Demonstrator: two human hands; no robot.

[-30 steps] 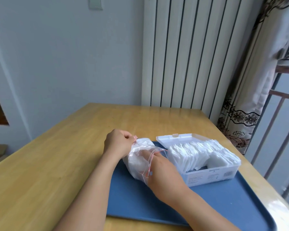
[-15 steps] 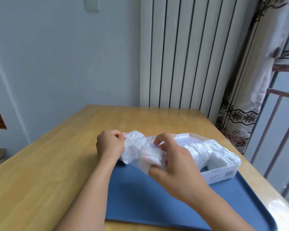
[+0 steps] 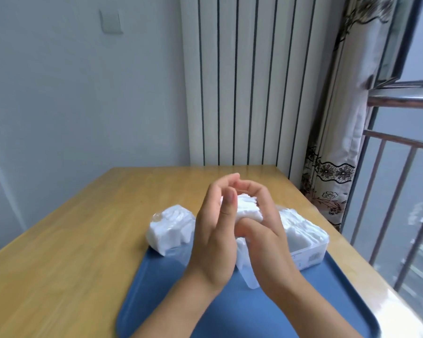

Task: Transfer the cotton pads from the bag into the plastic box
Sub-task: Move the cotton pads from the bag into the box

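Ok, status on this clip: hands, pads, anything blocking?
Left hand and right hand cupping a stack of pads. Bag down on tray, part full. Box open, part filled. Nothing blocking.

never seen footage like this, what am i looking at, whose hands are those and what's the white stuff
No machine here: a person wears a camera on their head, so you look down at their own two hands. The left hand and right hand together hold a stack of white cotton pads above the table. Below lies a blue tray on a wooden table. The plastic bag, holding more pads, sits at the tray's far left corner. The clear plastic box, partly filled with pads, stands on the tray to the right.
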